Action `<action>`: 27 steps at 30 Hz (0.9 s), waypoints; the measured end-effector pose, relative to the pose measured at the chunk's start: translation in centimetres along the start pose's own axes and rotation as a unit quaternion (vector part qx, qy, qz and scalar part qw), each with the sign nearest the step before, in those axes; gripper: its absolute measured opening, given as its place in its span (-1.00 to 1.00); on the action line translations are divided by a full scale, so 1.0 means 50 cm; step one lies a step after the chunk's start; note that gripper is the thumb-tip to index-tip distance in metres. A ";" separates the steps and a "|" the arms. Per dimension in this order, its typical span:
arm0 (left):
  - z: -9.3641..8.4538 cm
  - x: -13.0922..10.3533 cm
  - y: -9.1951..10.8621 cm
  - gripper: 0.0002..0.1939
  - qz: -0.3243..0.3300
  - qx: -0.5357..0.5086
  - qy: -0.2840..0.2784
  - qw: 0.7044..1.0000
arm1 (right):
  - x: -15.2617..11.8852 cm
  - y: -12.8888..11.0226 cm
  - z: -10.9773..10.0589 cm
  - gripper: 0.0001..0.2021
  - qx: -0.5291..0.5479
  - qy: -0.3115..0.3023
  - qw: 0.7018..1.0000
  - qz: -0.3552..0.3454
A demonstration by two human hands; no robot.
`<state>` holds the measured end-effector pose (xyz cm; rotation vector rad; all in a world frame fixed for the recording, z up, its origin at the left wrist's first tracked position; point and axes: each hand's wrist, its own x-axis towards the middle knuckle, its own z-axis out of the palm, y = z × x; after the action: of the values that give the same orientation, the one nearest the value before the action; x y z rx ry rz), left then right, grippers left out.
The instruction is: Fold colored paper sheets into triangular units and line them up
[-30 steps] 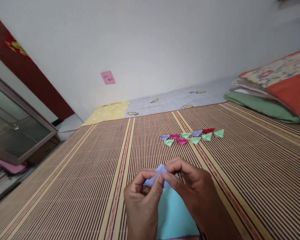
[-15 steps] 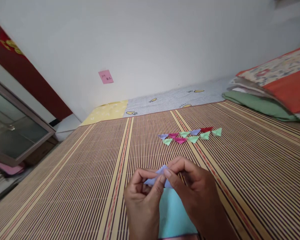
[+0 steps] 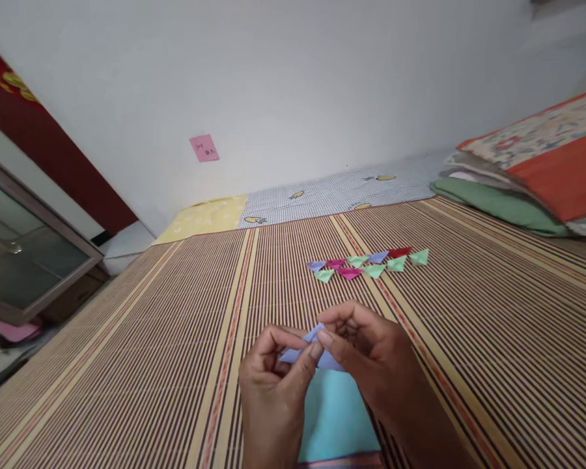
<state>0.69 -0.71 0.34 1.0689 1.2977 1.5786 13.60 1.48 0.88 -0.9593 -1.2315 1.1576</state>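
A small folded piece of lavender paper (image 3: 331, 360) is pinched between both hands, low in the middle of the view. My left hand (image 3: 278, 384) grips its left part with thumb and index finger. On its upper right part, the thumb and index finger of my right hand (image 3: 371, 345) are closed. Fingers cover some of the folds. Beneath the hands lies a light blue flat sheet or pad (image 3: 339, 413), with a pinkish edge at the bottom. Beyond them, two rows of folded paper pieces in green, magenta, lavender and red rest on the mat, among them a magenta piece (image 3: 350, 273).
The striped bamboo mat (image 3: 127, 352) spreads across the bed surface. Folded bedding (image 3: 542, 176) is piled at the far right. Patterned cloth (image 3: 317, 192) borders the white wall, which carries a pink note (image 3: 204, 148). A glass-fronted cabinet (image 3: 24, 241) stands at the left.
My right index finger has lifted slightly away from its thumb's side, and the lavender paper shows a little more. Both hands keep hold of it. The view has shifted slightly.
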 end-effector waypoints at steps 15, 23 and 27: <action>0.012 0.009 -0.011 -0.71 -0.113 -0.102 -0.049 0.987 | -0.002 0.001 -0.007 -0.83 -0.184 0.033 0.957 -0.222; 0.003 -0.001 -0.024 -0.74 -0.081 -0.049 -0.033 0.995 | -0.004 0.010 -0.003 -0.84 -0.213 0.054 0.941 -0.258; -0.004 -0.002 -0.019 -0.63 -0.086 -0.054 -0.069 0.992 | 0.000 0.003 -0.022 -0.76 -0.158 0.034 0.977 -0.136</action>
<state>0.61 -0.72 -0.65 0.9551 1.1651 1.4036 14.66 1.58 0.60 -1.0150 -1.4672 0.7216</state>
